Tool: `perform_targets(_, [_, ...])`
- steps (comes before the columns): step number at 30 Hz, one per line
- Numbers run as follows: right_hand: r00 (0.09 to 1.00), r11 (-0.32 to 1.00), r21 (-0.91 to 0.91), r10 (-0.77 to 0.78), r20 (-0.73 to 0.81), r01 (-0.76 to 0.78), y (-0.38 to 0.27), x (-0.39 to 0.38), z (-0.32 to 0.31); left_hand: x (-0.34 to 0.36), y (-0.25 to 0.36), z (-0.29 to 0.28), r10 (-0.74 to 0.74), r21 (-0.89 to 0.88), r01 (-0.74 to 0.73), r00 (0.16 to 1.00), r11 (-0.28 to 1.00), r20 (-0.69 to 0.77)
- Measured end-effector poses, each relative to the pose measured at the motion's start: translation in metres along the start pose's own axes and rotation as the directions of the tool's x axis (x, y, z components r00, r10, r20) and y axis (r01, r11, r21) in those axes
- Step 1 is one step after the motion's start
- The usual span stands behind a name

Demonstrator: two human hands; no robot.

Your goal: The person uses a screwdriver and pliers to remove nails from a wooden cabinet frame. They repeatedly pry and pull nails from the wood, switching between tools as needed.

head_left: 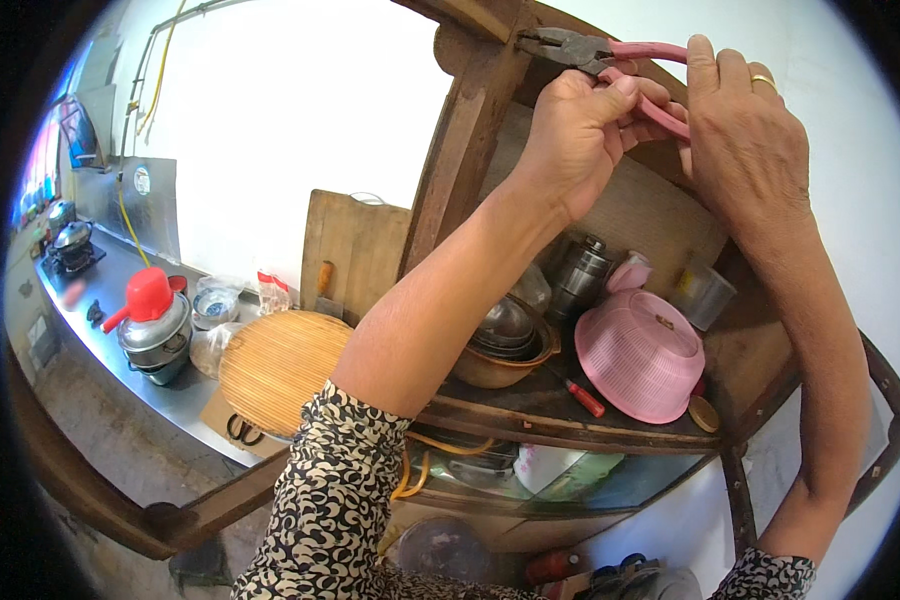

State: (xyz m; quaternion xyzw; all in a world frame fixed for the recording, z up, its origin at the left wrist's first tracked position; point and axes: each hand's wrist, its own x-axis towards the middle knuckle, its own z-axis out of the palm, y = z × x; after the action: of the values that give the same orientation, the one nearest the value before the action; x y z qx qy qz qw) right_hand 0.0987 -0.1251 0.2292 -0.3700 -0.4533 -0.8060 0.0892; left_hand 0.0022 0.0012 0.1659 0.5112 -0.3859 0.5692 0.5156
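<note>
A pair of pliers (576, 47) with pink handles is raised at the top of a dark wooden cabinet (475, 130). Its jaws meet the frame's upper corner; whether they grip anything there is too small to tell. My right hand (745, 140) is closed round the ends of both handles, a gold ring on one finger. Closer to the jaws, my left hand (585, 140) is curled with the thumb and fingers on the lower handle. Both arms reach up across the open cabinet front.
On the cabinet shelf are a pink plastic basket (635, 355), a red-handled screwdriver (582, 398), a brown pot (505, 365) and a dark metal canister (580, 275). Left is a steel counter (105, 330) with a round slatted board (280, 365), a red dipper (150, 297) and a cutting board (355, 245).
</note>
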Motion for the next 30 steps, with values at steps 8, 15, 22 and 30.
perform_targets(8, [0.997,0.995,-0.083,-0.066,-0.042,0.062,0.005,0.006,-0.009,0.003,-0.001,0.001,0.036,-0.076,-0.029,0.996,0.997,0.086])
perform_targets(15, [0.986,0.981,-0.117,-0.163,-0.042,0.157,0.015,0.016,-0.01,0.008,-0.003,0.001,0.08,-0.108,-0.068,0.991,0.992,0.11])
perform_targets(22, [0.996,0.997,0.018,-0.076,0.051,0.076,0.009,0.01,0.002,0.006,-0.008,0.005,0.093,-0.121,-0.092,0.996,0.988,0.007])
perform_targets(30, [0.994,0.993,0.061,-0.099,0.043,0.096,0.012,0.011,0.009,0.002,0.0,0.003,0.077,0.069,-0.074,0.996,0.995,-0.04])
